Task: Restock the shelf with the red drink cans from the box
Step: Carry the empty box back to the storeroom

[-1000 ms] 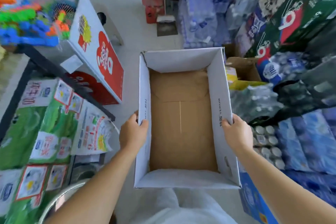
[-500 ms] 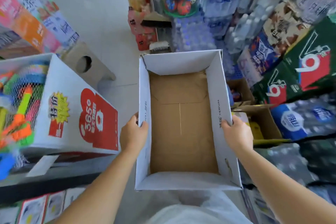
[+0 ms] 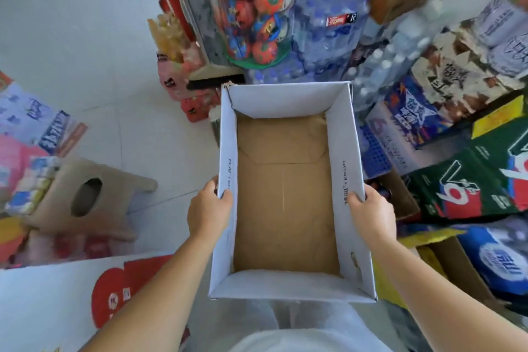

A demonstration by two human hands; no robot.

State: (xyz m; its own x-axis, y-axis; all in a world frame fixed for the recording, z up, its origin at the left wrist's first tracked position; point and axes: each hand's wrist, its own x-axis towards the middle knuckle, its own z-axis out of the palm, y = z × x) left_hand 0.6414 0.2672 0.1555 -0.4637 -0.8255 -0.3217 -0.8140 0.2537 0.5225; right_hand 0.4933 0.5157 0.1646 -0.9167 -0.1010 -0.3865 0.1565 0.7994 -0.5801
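At far left, a beige wooden stool with an oval hole in its seat (image 3: pixel 85 198) stands on the pale tiled floor (image 3: pixel 94 51), beside blurred stacks of colourful packaged goods. In the lower left corner lies a white carton with a red printed panel (image 3: pixel 57 303).

The left hand (image 3: pixel 208 210) is closed on the left wall of the open white cardboard box with a brown inner base (image 3: pixel 285 100): the thumb lies inside the wall, the fingers wrap its outer face. The grip is clamped on the rim.

The box is held in front of the body, long axis pointing away. Its brown base is bare; no red drink cans are visible inside it.

The right hand (image 3: pixel 371 216) is clamped on the right wall in the same manner, thumb inside, fingers outside.

Beyond the box stands a clear bin of coloured balls (image 3: pixel 257 8) and shrink-wrapped packs of water bottles (image 3: pixel 328 46). At right lie green cartons with red and white numerals (image 3: pixel 463 191).
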